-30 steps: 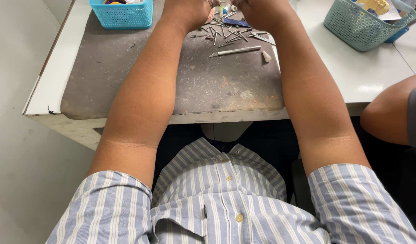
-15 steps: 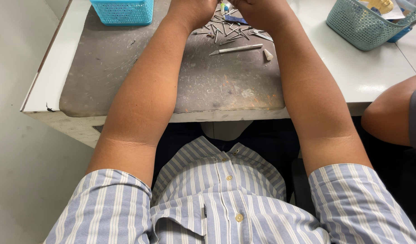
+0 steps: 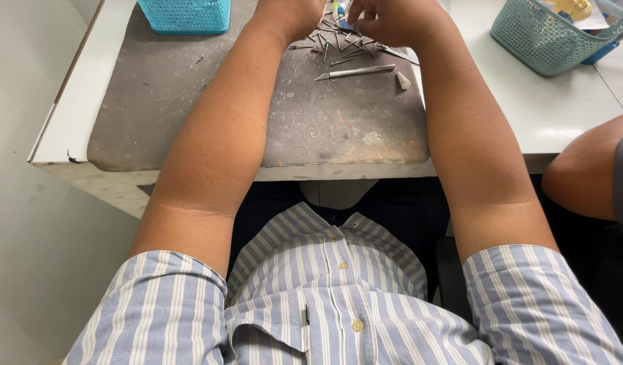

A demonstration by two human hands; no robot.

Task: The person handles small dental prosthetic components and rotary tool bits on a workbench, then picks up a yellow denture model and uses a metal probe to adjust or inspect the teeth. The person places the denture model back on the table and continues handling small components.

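Since the earlier frame your view is sitting slightly lower, so a little more of the bench top is showing ahead of your hands, and both hands are staying over the same spot.

Head view: your left hand [image 3: 288,15] is resting at the top edge of the picture, cut off by it; you cannot tell how far its fingers are opened or whether they are holding anything. Your right hand [image 3: 387,19] is hovering just beside it, its fingers [image 3: 357,9] curling downward over the pile of small metal pins [image 3: 335,42], which is lying on the dark worn mat [image 3: 190,115] between and just below both hands. Whether those fingers are pinching a pin is not showing. A longer metal tool [image 3: 355,71] is lying flat nearer to you, with a small pale cone [image 3: 403,80] beside its right end. On the white bench [image 3: 555,111], a blue basket [image 3: 184,15] is standing far left and a teal basket [image 3: 551,37] far right. Another person's arm [image 3: 589,172] is entering at the right edge.
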